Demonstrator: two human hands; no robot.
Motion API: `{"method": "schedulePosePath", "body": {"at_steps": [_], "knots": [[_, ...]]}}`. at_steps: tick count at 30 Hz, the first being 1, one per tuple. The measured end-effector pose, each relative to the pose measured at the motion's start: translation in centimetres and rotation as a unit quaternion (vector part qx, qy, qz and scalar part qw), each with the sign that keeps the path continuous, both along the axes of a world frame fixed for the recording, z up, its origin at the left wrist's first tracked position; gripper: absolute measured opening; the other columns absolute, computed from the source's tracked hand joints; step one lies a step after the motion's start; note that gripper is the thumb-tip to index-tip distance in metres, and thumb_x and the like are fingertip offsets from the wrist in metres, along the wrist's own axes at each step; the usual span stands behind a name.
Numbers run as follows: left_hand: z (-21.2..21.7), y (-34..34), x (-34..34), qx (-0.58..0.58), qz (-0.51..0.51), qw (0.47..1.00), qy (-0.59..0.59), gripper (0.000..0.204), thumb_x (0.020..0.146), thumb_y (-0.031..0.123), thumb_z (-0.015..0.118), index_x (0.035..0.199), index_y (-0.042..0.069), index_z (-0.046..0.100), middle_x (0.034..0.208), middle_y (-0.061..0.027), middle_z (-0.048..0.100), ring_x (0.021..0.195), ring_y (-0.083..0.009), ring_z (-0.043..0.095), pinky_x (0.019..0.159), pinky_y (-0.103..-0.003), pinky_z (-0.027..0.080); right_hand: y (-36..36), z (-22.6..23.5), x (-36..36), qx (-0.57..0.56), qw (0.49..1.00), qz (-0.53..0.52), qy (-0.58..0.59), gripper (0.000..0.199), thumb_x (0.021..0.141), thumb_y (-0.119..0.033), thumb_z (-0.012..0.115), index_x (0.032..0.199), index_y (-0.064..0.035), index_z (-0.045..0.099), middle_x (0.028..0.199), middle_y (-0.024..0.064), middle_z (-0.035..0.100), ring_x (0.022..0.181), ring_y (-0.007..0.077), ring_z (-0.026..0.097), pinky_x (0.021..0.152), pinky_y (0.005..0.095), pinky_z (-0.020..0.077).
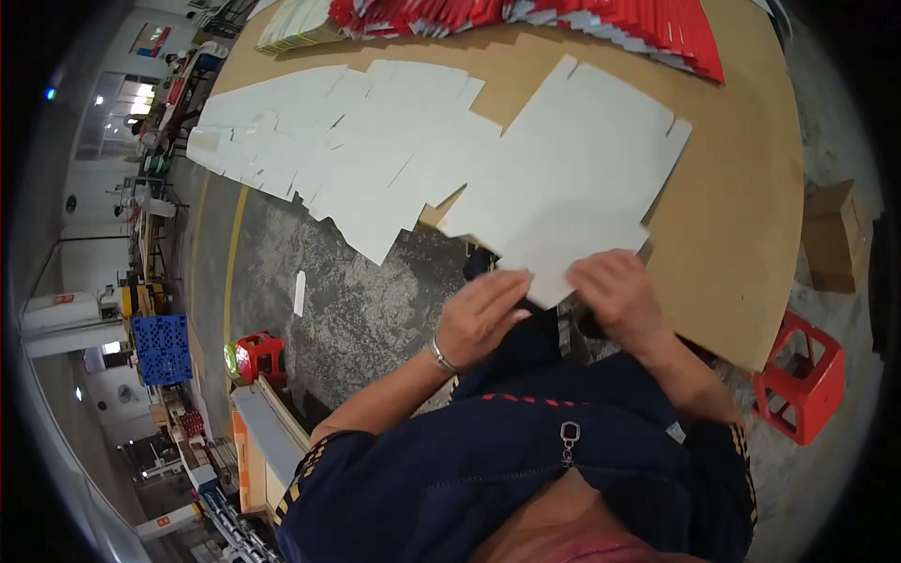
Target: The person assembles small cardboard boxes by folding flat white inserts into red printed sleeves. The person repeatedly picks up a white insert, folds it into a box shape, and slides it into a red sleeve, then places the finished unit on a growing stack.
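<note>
A white die-cut cardboard blank [582, 159] with slots and notched edges lies on the brown tabletop, its near flap reaching over the table's front edge. My left hand [483, 314] is closed on the left side of that flap, fingers pressed together over it. Opposite it, my right hand [615, 293] grips the flap's right side with bent fingers; its thumb is hidden. Left of the blank, more white blanks [375, 141] lie overlapped in a row running to the far left corner.
Red folded pieces [601, 21] are fanned along the table's far side, with a bundle of pale strips [298, 26] beside them. A red stool [802, 380] and a cardboard box [833, 236] stand right of the table [741, 188]. Another red stool [260, 357] is at left.
</note>
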State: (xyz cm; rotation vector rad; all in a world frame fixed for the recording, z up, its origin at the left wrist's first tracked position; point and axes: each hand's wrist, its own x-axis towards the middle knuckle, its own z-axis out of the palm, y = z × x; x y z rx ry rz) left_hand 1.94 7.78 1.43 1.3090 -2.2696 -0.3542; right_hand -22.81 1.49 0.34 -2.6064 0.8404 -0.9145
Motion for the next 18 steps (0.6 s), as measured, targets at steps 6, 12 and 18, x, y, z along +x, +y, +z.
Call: {"method": "schedulePosePath", "body": {"at_steps": [6, 12, 18], "knots": [[-1.8, -5.0, 1.6, -0.008, 0.077, 0.978, -0.193, 0.102, 0.057, 0.027, 0.088, 0.146, 0.016, 0.038, 0.153, -0.0140, 0.033, 0.139, -0.0351, 0.033, 0.111, -0.048, 0.030, 6.3, -0.2, -9.6, 0.066, 0.947, -0.297, -0.106, 0.028, 0.075, 0.012, 0.048, 0.095, -0.0009, 0.064, 0.095, 0.0146, 0.065, 0.093, 0.0324, 0.063, 0.087, 0.0439, 0.0493], [-4.1, -8.3, -1.7, 0.014, -0.116, 0.984, -0.135, 0.078, 0.063, 0.009, 0.076, 0.136, 0.020, 0.051, 0.146, -0.0066, 0.044, 0.136, -0.0306, 0.040, 0.109, -0.046, 0.034, 13.9, -2.6, -16.6, 0.063, 0.911, -0.402, -0.074, 0.027, 0.078, 0.012, 0.047, 0.098, 0.0001, 0.062, 0.096, 0.0148, 0.063, 0.096, 0.0315, 0.063, 0.103, 0.0469, 0.0442], [-4.2, -8.7, -6.6, 0.036, -0.205, 0.978, -0.030, 0.048, 0.064, 0.011, 0.077, 0.112, 0.012, 0.069, 0.129, -0.0049, 0.059, 0.124, -0.0271, 0.050, 0.101, -0.044, 0.040, 18.0, -4.9, -20.4, 0.097, 0.878, -0.445, -0.146, 0.018, 0.089, 0.008, 0.052, 0.100, -0.0010, 0.062, 0.104, 0.0109, 0.066, 0.105, 0.0262, 0.062, 0.109, 0.0474, 0.0386]]}}
